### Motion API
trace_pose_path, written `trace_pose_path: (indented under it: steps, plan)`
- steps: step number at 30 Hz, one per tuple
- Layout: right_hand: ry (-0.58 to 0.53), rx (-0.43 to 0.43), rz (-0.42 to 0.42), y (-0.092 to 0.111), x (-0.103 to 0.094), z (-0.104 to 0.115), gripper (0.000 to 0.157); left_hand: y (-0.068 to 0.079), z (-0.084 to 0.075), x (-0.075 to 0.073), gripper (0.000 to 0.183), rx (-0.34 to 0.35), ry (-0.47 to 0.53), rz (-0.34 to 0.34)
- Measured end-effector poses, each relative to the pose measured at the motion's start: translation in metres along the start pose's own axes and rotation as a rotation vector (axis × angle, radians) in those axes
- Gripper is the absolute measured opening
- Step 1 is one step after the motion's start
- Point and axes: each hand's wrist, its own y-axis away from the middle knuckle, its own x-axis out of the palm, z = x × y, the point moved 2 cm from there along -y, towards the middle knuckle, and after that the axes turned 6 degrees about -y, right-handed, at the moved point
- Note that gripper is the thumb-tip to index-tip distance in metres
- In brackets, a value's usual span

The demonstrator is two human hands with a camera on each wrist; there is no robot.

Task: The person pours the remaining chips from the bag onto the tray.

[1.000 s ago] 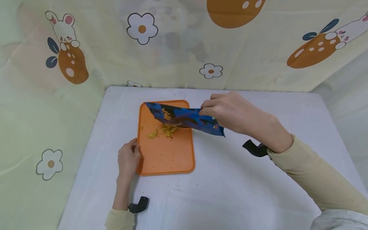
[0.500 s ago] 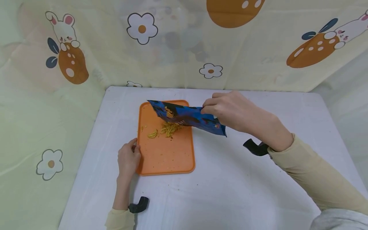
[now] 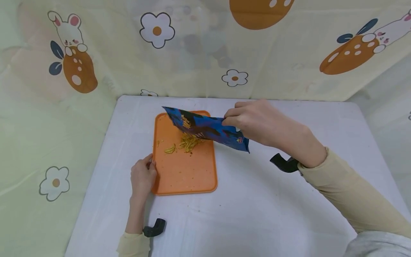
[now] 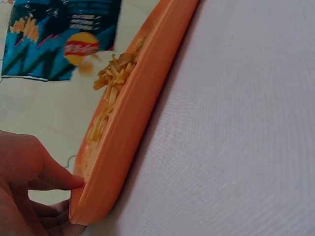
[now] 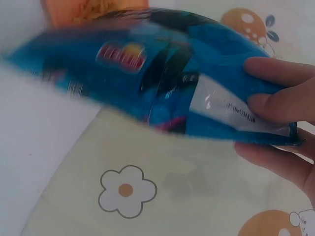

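Note:
A blue snack bag hangs tilted over the orange tray, pinched near its upper edge by my right hand. In the right wrist view, the fingers hold the bag from both sides beside a white label. Under the bag lies a small heap of yellow potato sticks, with a few loose pieces to its left. My left hand grips the tray's left rim. The left wrist view shows the thumb on that rim and the other fingers below it.
The tray rests on a white table sprinkled with small crumbs. A cream curtain printed with rabbits and flowers hangs behind and to the left. Black wrist mounts stick out from both forearms.
The bag has shifted slightly up, away from me, in my right hand. More of the potato stick heap shows beneath it. My left hand stays on the tray rim.

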Motion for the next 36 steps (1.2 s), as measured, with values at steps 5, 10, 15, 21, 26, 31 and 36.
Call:
trace_pose_path:
  steps: [5, 10, 15, 21, 26, 31, 36]
  plan:
    - [0.001, -0.006, -0.011, -0.0010, 0.0012, 0.0012, 0.031, -0.0016, 0.0005, -0.0004, 0.041, 0.008, 0.004, -0.004]
    - [-0.005, -0.003, -0.013, -0.0021, -0.0012, 0.0014, 0.033, -0.0020, -0.0001, -0.0013, 0.041, 0.000, 0.004, 0.000]
    - [0.005, -0.009, -0.012, -0.0021, -0.0008, 0.0013, 0.033, -0.0015, -0.0006, -0.0022, 0.041, 0.007, 0.016, 0.002]
    - [-0.002, -0.001, -0.011, -0.0030, -0.0005, 0.0019, 0.034, -0.0014, 0.0013, -0.0027, 0.041, -0.008, 0.013, 0.011]
    - [0.003, -0.007, -0.026, -0.0022, 0.0011, 0.0006, 0.031, -0.0022, 0.0010, -0.0017, 0.041, 0.003, 0.010, 0.007]
    - [-0.014, -0.002, -0.031, -0.0007, 0.0023, 0.0001, 0.030, -0.0010, 0.0005, -0.0019, 0.041, 0.006, 0.010, 0.007]
    - [-0.011, 0.005, -0.018, -0.0003, -0.0025, 0.0019, 0.034, -0.0007, -0.0005, -0.0023, 0.042, -0.002, 0.006, 0.006]
